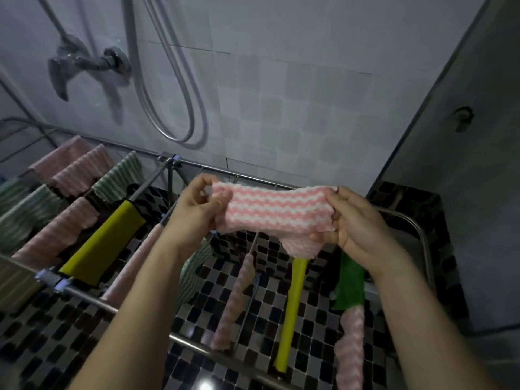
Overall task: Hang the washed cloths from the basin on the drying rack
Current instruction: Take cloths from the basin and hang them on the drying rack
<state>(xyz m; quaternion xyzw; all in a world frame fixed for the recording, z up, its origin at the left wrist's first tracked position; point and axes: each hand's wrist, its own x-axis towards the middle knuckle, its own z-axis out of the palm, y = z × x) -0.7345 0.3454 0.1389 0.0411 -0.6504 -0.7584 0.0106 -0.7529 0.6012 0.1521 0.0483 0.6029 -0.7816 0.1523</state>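
Note:
A pink-and-white zigzag cloth [274, 211] is stretched between my two hands above the metal drying rack [194, 343]. My left hand [197, 205] pinches its left edge and my right hand [356, 223] grips its right edge, with a lower corner drooping. Below, cloths hang over the rack's bars: a yellow cloth [102, 246] on the left, a pink one [235, 298], a narrow yellow one [289, 313], a green one [350, 282] and another pink-and-white one [350, 350]. The basin is not in view.
Several pink and green striped cloths [70, 170] hang on the rack's left wing. A shower mixer [84, 61] and hose [180, 88] are on the tiled wall behind. A door [461, 164] stands at the right. The floor is dark mosaic tile [50, 327].

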